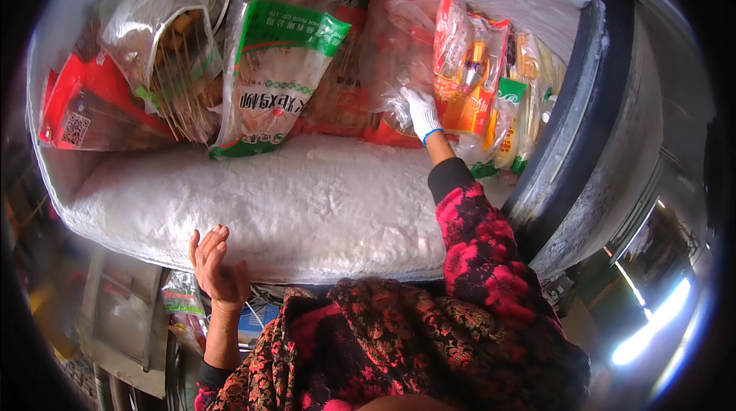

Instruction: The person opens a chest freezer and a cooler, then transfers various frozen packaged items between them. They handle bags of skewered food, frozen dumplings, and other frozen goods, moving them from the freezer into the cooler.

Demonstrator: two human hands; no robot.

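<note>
Below me lies an open chest freezer with a frosted wall [259, 198]. My right hand [422, 113], in a white knitted glove with a blue cuff edge, reaches in and touches a clear plastic bag [397, 54]; whether its fingers grip the plastic cannot be told. Just right of it is a red and orange food packet [468, 83]. My bare left hand [218, 267] is raised over the freezer's near edge, fingers apart, holding nothing. Farther left in the freezer are a green and white food bag [276, 77] and a clear bag of skewered food [178, 54].
A red bag [103, 106] lies at the freezer's left end, and several long packets [520, 100] stand at its right. A dark rim [592, 106] curves along the right side. Outside, a metal-framed panel [123, 319] stands at lower left beside a small packet [183, 296].
</note>
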